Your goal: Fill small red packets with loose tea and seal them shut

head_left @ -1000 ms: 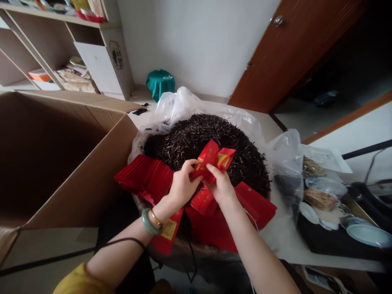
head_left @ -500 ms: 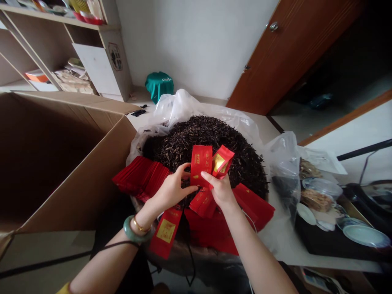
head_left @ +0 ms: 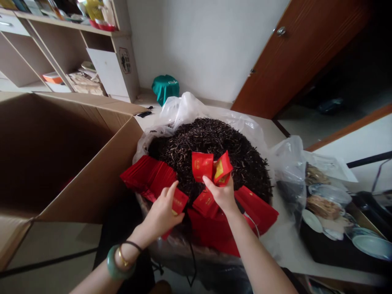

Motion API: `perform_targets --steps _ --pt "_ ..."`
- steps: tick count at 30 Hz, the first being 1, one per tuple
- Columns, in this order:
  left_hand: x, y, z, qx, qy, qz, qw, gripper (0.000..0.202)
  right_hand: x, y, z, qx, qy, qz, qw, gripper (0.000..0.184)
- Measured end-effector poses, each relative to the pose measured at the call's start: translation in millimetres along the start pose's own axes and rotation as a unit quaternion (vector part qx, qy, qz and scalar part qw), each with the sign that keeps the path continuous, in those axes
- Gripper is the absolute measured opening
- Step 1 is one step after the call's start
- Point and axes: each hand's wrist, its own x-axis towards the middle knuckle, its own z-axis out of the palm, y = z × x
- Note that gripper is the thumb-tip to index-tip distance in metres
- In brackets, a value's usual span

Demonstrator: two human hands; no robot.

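Note:
My right hand (head_left: 222, 195) is closed on red packets above the dark dried leaves (head_left: 205, 136). One red packet (head_left: 202, 163) sticks up left of the thumb, and another with a gold label (head_left: 223, 167) leans out to the right. My left hand (head_left: 162, 210) is lower left, its thumb and fingers apart, over a loose red packet (head_left: 180, 200) that it partly hides. Whether it touches that packet I cannot tell. Behind it stands a tight row of red packets (head_left: 147, 175). More red packets (head_left: 259, 208) lie by my right forearm.
A large open cardboard box (head_left: 101, 171) stands at left. Clear plastic (head_left: 183, 108) lines the leaf heap. To the right are a plastic bag (head_left: 289, 175) and dishes (head_left: 372, 245) on a black tray. A green-covered bin (head_left: 165, 87) sits by the wall.
My left hand has moved down and left, away from the packets in my right hand, to the loose packet. The right hand stays nearly in place, still gripping its packets. The view has shifted slightly.

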Motion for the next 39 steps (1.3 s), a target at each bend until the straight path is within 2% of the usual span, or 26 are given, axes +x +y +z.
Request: perform_targets --steps 3,5,7,9,11,13,15,16,18,19,21,23,25,28,32,35,39 --pt "23.5 0.3 -14.0 -0.187 0.082 0.001 0.979 0.090 -0.2 -8.3 3.3 0.132 -0.018 0.101 0.986 0.035" --pt "36.7 7.6 -20.7 -0.303 0.091 -0.016 0.948 0.088 -0.6 -15.2 5.9 0.204 -0.032 0.149 0.967 0.038" --pt "46.2 17.6 -24.7 -0.411 0.090 -0.024 0.907 0.068 -1.4 -21.2 8.9 0.239 -0.043 0.180 0.953 0.041" --pt "52.7 26.4 -27.0 -0.462 0.117 -0.027 0.879 0.044 -1.9 -24.4 12.6 0.243 -0.050 0.191 0.950 0.042" --pt "57.5 31.8 -29.3 -0.466 0.142 -0.026 0.873 0.033 -1.3 -24.0 17.1 0.226 -0.065 0.183 0.955 0.041" --pt "61.5 33.9 -33.0 -0.429 0.193 -0.008 0.882 0.026 0.9 -21.0 21.4 0.178 -0.075 0.151 0.970 0.039" --pt "64.9 34.0 -39.0 -0.339 0.280 0.048 0.897 0.014 4.3 -17.5 23.7 0.097 -0.048 0.082 0.991 0.038" --pt "66.3 33.7 -42.4 -0.277 0.306 0.095 0.906 0.009 6.1 -15.9 23.7 0.054 -0.025 0.035 0.998 0.039" --pt "68.7 32.4 -48.9 -0.183 0.315 0.160 0.917 0.007 9.1 -13.4 21.4 -0.014 0.016 -0.061 0.998 0.043" --pt "69.8 31.5 -51.4 -0.169 0.317 0.172 0.917 0.008 10.1 -12.5 19.6 -0.036 0.028 -0.095 0.994 0.044" --pt "71.6 29.0 -54.8 -0.224 0.321 0.151 0.908 0.007 10.9 -11.7 17.4 -0.062 0.048 -0.105 0.991 0.042" --pt "71.8 26.2 -57.8 -0.338 0.314 0.087 0.883 0.010 10.8 -14.1 20.2 -0.050 0.048 -0.060 0.996 0.037" --pt "69.2 23.8 -63.2 -0.428 0.314 0.042 0.847 0.016 11.4 -22.3 30.6 -0.002 0.003 -0.003 1.000 0.033" --pt "60.1 20.4 -80.9 -0.481 0.363 0.033 0.798 0.022 17.6 -46.6 59.2 0.070 -0.094 0.042 0.992 0.036" --pt "48.0 4.5 -123.4 -0.465 0.480 0.065 0.741 0.026 37.2 -85.6 117.9 0.118 -0.196 0.015 0.973 0.043" --pt "44.3 -29.0 -165.3 -0.392 0.588 0.075 0.703 0.027 50.9 -101.2 181.1 0.128 -0.294 -0.015 0.947 0.041" --pt "37.5 -92.5 -216.7 -0.255 0.715 0.046 0.650 0.037 53.5 -104.7 273.0 0.064 -0.376 -0.060 0.922 0.050"
